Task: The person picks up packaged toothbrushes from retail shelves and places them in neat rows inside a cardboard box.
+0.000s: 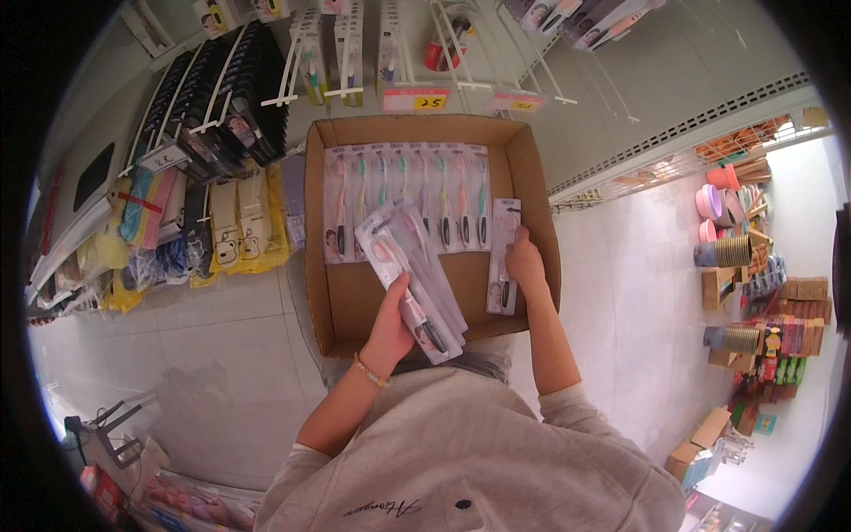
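A shallow open cardboard box (pixel 399 336) lies before me. Inside it, along the far and left part, several packaged toothbrushes (pixel 463 199) lie side by side in clear blister packs. My left hand (pixel 391 326) holds a fanned stack of toothbrush packs (pixel 425 306) over the box's near left part, thumb on top. At the right inside the box, my right hand (pixel 527 263) has its fingers on the edge of a single toothbrush pack (pixel 503 253), which stands upright in the picture near the right wall. The fingertips are partly hidden.
Beyond the box are display hooks (pixel 352 90) with hanging toothbrush packs and price tags (pixel 417 100). Racks of dark packaged goods (pixel 233 86) and yellow-edged bags (pixel 249 226) hang at the left. A metal shelf edge (pixel 678 136) runs along the right, with goods on shelves beyond.
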`<state>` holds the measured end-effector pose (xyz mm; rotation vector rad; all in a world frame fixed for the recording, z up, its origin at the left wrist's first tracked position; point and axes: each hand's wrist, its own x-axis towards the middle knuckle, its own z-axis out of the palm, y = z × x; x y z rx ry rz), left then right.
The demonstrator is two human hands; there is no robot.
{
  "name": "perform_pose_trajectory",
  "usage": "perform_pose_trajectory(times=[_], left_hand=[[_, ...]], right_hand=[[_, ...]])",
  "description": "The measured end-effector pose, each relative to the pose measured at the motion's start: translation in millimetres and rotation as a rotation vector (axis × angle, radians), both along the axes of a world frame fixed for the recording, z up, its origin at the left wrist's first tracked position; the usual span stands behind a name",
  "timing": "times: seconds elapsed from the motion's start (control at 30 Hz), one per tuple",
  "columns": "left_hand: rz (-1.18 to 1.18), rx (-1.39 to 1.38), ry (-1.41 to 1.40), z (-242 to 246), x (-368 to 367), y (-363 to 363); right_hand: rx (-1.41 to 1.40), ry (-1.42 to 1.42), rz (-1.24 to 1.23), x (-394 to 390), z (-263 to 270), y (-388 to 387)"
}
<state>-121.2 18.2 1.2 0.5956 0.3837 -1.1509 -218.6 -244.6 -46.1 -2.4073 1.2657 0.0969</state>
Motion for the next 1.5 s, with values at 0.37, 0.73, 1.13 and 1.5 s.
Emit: perform_pose_trajectory(times=[0.37,0.73,1.13,1.5], left_hand=[[0.015,-0.017,0.0,-5,-1,1],[-0.004,-0.002,-0.001,-2,0,0],[-0.009,-0.001,0.003,-8,-1,-1],[0.002,-0.02,0.032,-3,1,-2]], right_hand=[[0.113,-0.201,-0.021,-1,0,-3],[-0.115,0.064,0.023,-9,78,9],[-0.119,0.249,0.107,3,67,-12],[-0.196,0.183,0.147,9,52,-9]])
